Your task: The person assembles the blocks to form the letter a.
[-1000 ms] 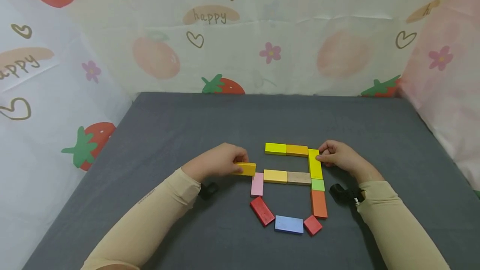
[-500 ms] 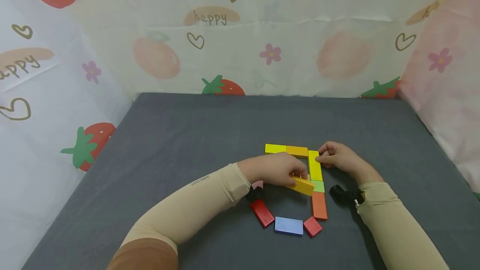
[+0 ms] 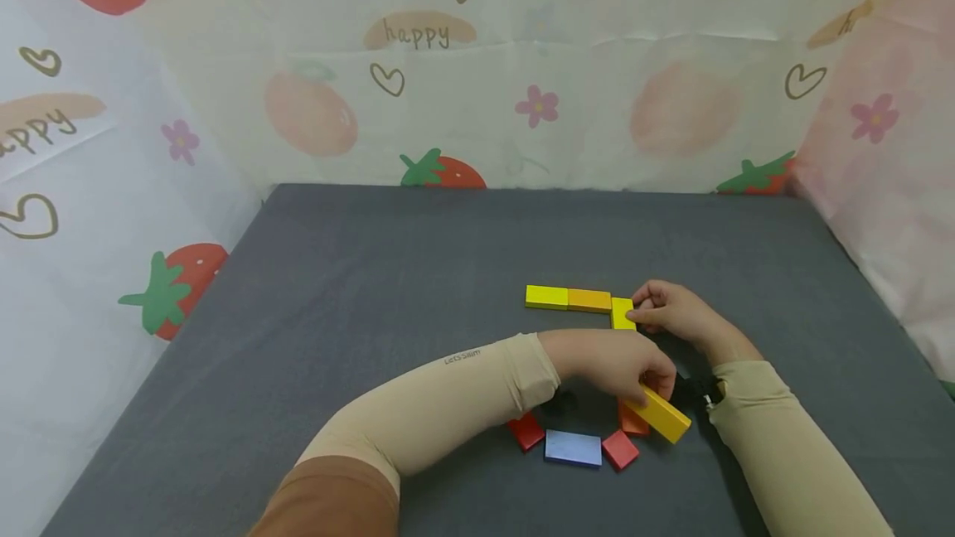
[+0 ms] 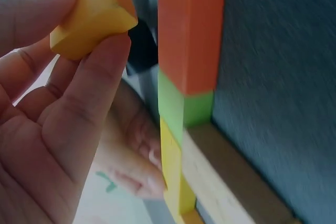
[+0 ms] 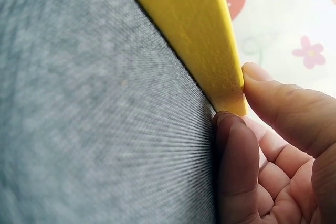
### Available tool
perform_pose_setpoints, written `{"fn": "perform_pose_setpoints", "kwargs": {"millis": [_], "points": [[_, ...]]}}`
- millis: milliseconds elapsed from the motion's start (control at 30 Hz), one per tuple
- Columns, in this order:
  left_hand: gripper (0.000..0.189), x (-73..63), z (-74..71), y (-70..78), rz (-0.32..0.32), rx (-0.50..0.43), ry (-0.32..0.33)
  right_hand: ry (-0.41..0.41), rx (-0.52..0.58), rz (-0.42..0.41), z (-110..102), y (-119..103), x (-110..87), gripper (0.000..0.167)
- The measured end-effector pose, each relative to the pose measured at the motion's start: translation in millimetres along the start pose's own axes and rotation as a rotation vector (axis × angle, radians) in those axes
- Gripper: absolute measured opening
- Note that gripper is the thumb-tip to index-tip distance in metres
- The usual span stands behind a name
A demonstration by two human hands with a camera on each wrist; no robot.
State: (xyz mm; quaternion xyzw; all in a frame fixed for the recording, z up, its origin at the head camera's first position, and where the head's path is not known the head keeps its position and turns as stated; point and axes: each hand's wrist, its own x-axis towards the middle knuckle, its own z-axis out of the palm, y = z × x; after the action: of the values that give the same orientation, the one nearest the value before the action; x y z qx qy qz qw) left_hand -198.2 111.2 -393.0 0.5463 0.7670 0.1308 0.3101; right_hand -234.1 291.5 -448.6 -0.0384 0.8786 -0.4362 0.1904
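Observation:
My left hand pinches a yellow-orange building block between thumb and fingers, tilted, above the right side of a block outline. Under it lies an orange-red block, partly covered. The left wrist view shows a green block and a plain wooden block, both hidden by my left arm in the head view. My right hand holds the far end of a flat yellow block, its thumb on the upper edge and a finger at the side.
A bright yellow block and an orange one form the row at the back. Along the front lie a red block, a blue block and a smaller red block. Grey cloth covers the table; printed curtains surround it.
My left hand has carried the yellow-orange block from the left of the outline across to its right side, turning it. My right hand stays at the flat yellow block.

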Motion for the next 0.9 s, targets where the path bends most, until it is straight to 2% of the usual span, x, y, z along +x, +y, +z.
{"fn": "perform_pose_setpoints", "kwargs": {"millis": [133,300,467,633,900], "points": [[0.016,11.2,1.9,9.3,0.013,0.007,-0.036,-0.01,0.015,-0.019,0,2,0.1,0.03],[0.017,25.0,6.1,19.9,-0.039,0.007,-0.082,-0.025,0.038,-0.051,-1,3,-0.2,0.03],[0.017,34.6,11.8,26.4,-0.063,-0.015,-0.13,-0.024,0.035,-0.041,-1,2,0.2,0.03],[0.016,38.7,17.6,29.1,-0.097,-0.033,-0.154,-0.012,0.024,-0.012,0,0,0.4,0.03],[0.016,39.3,21.8,31.4,-0.091,0.048,-0.186,-0.011,0.029,-0.004,0,0,0.5,0.028]]}}
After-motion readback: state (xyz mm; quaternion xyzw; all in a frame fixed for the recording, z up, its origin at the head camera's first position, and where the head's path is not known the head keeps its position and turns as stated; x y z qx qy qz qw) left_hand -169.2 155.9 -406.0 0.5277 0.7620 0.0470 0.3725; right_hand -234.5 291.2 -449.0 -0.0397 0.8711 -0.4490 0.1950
